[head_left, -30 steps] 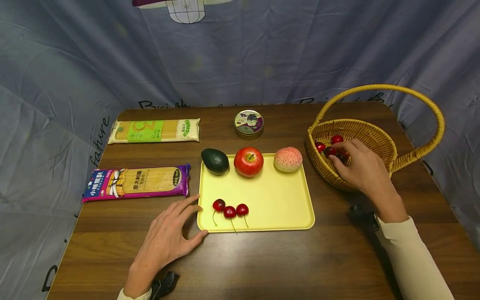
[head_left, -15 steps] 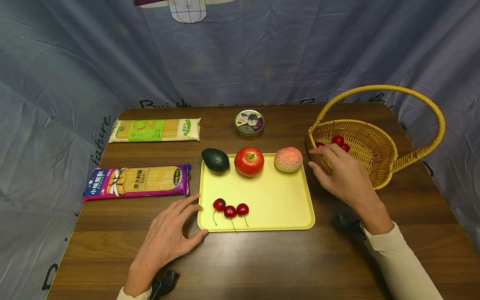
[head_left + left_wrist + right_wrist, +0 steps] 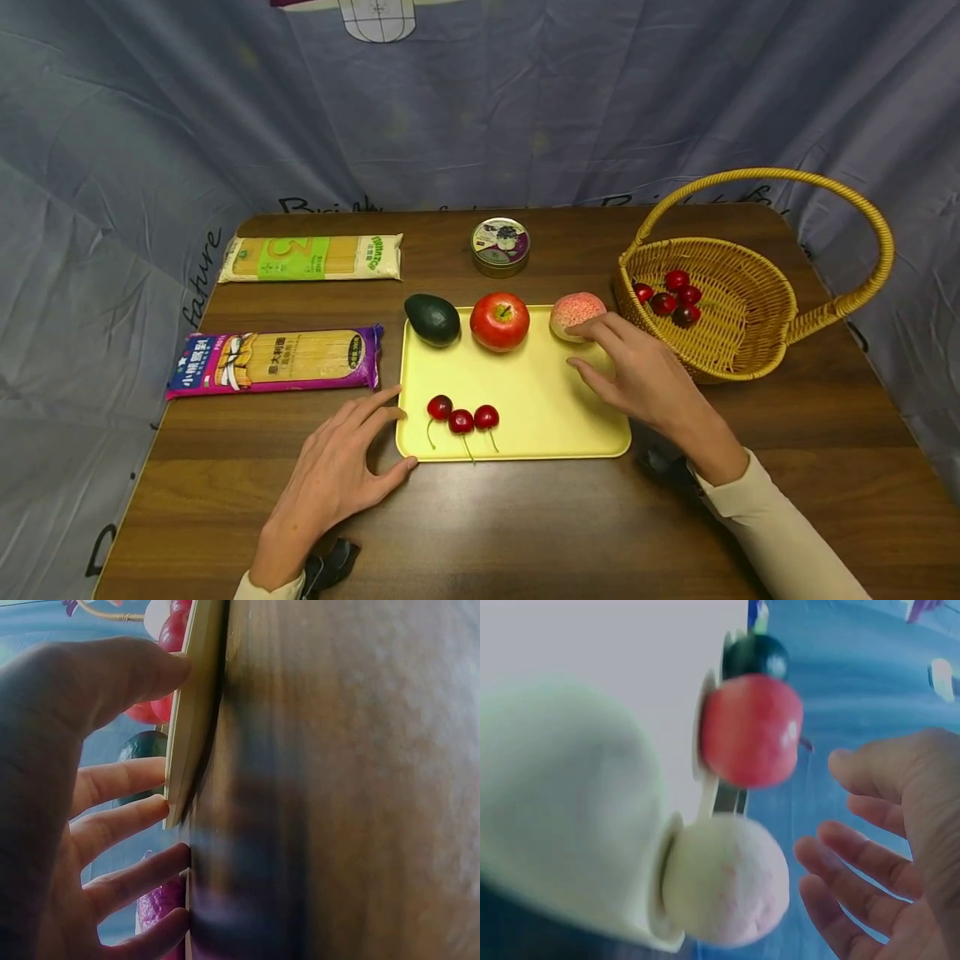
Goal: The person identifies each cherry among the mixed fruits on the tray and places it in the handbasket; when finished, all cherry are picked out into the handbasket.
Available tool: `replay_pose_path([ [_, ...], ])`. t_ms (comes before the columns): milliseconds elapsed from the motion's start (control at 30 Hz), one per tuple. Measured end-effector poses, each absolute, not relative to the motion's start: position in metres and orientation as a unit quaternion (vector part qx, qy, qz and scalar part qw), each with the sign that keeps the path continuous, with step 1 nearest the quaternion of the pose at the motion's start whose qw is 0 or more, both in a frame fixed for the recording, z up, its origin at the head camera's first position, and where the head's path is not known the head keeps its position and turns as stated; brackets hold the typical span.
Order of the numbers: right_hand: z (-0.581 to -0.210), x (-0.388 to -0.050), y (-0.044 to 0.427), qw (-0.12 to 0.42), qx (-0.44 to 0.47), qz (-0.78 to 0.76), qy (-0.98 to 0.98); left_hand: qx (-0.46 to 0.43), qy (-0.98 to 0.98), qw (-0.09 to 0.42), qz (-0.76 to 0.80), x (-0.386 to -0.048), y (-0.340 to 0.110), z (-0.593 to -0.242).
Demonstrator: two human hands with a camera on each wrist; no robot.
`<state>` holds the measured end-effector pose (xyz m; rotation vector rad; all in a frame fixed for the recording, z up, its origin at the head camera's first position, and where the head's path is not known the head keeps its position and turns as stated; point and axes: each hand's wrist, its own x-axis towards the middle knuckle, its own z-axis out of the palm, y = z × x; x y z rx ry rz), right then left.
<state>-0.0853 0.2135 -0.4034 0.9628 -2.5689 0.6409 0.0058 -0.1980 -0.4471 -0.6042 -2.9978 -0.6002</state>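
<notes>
Touching yellow tray (image 3: pixel 555 429) at its L end, L hand (image 3: pixel 333 467) has wide grip, fingers spread; 3 stemmed cherries (image 3: pixel 461 422) lie nr front edge. R hand (image 3: pixel 645 375), grip fairly wide, hovers over tray's R half, just by peach (image 3: pixel 573 308). Apple (image 3: pixel 499 322) & avocado (image 3: pixel 432 321) along far edge; wicker basket (image 3: pixel 738 279) w/ 5 loose cherries (image 3: pixel 663 303) at R. Farthest: round tin (image 3: pixel 500 246).

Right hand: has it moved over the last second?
Yes. Judged against the basket in the head view, the right hand has moved left, from inside it to over the right part of the tray.
</notes>
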Motion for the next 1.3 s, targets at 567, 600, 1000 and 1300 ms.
replay_pose_path([
  [567, -0.416, -0.065, 0.170, 0.101, 0.398, 0.229, -0.883, -0.206, -0.957, 0.046, -0.200, 0.006, -0.199, -0.451],
  [600, -0.417, -0.064, 0.168, 0.096, 0.401, 0.229, -0.882, -0.207, -0.957, 0.047, -0.199, 0.006, -0.199, -0.451],
  [1000, -0.426, -0.053, 0.141, 0.054, 0.435, 0.226, -0.870, -0.205, -0.957, 0.042, -0.200, 0.005, -0.199, -0.450],
  [1300, -0.430, -0.048, 0.128, 0.021, 0.447, 0.213, -0.869, -0.201, -0.959, 0.032, -0.199, 0.006, -0.199, -0.450],
])
